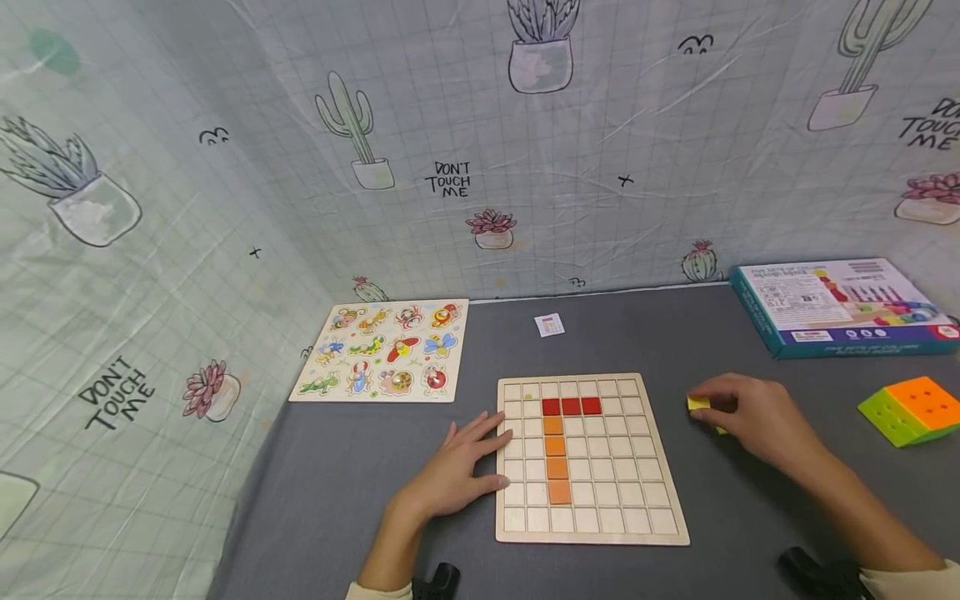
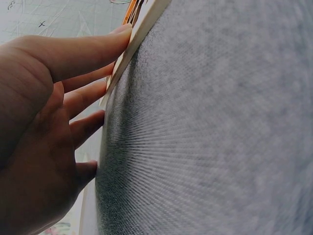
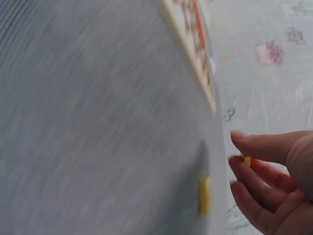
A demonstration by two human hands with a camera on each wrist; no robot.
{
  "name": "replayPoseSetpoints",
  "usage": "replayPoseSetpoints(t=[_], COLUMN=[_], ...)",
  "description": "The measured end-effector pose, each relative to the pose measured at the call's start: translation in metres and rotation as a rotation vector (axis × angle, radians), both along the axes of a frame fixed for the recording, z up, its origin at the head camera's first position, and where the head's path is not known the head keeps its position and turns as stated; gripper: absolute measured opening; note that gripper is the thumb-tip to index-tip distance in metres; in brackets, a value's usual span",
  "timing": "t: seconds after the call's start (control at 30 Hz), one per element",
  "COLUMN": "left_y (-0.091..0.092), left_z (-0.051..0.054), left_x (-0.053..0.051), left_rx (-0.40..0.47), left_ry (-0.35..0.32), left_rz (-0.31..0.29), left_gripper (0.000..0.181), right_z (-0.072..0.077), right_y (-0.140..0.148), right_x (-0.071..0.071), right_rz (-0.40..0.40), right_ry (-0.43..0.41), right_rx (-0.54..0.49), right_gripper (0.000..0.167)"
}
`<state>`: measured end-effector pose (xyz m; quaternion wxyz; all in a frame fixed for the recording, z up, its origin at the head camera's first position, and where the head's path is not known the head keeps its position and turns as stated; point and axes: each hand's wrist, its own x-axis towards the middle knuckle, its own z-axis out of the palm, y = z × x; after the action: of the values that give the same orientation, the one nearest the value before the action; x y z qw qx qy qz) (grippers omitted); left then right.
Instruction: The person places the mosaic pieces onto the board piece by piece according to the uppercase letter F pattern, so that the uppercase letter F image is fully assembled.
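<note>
A square wooden grid board [image 1: 517,533] lies flat on the table, with red squares [image 1: 572,407] in a row and orange squares [image 1: 555,447] in a column below the row's left end. My left hand [image 1: 454,473] touches the board's left edge with fingers spread and fairly straight; the left wrist view shows the thumb [image 2: 98,53] against the rim. To the right of the board, my right hand [image 1: 757,417] pinches a small yellow square piece [image 1: 698,402] between thumb and fingers. Another yellow piece [image 3: 205,196] lies on the table below, mostly hidden by the hand in the head view.
An insect picture board [image 1: 382,350] lies at the back left. Behind the grid is a small printed card [image 1: 550,325]. A flat teal box [image 1: 847,308] sits at the back right, with an orange and green puzzle cube [image 1: 911,408] in front. Patterned cloth hangs behind.
</note>
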<state>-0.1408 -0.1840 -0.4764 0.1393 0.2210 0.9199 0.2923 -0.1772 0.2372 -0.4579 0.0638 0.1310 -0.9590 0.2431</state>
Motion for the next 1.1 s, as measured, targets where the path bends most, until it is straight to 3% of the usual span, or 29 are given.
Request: replayPoseSetpoints(t=[0.33,0.57,0.77,1.1], left_y=[-0.001,0.000,0.000,0.000], left_z=[-0.003,-0.003,-0.002,-0.001], left_x=[0.000,0.000,0.000,0.000], left_rx=[-0.002,-0.001,0.000,0.005], left_ry=[0.006,0.011,0.013,0.006], left_rz=[0.000,-0.003,-0.007,-0.005], left_gripper=[0.063,0.064,0.063,0.062], right_z=[0.012,0.006,-0.002,-0.012], right_y=[-0.039,-0.063,-0.086,-0.116], right_x=[0.009,0.013,0.017,0.018], right_rz=[0.065,0.141,0.192,0.275], right_ry=[-0.039,-0.045,-0.111,-0.153], right_rx=[-0.134,-0.209,-0.262,-0.266], right_gripper=[0.018,0.017,0.019,0.020])
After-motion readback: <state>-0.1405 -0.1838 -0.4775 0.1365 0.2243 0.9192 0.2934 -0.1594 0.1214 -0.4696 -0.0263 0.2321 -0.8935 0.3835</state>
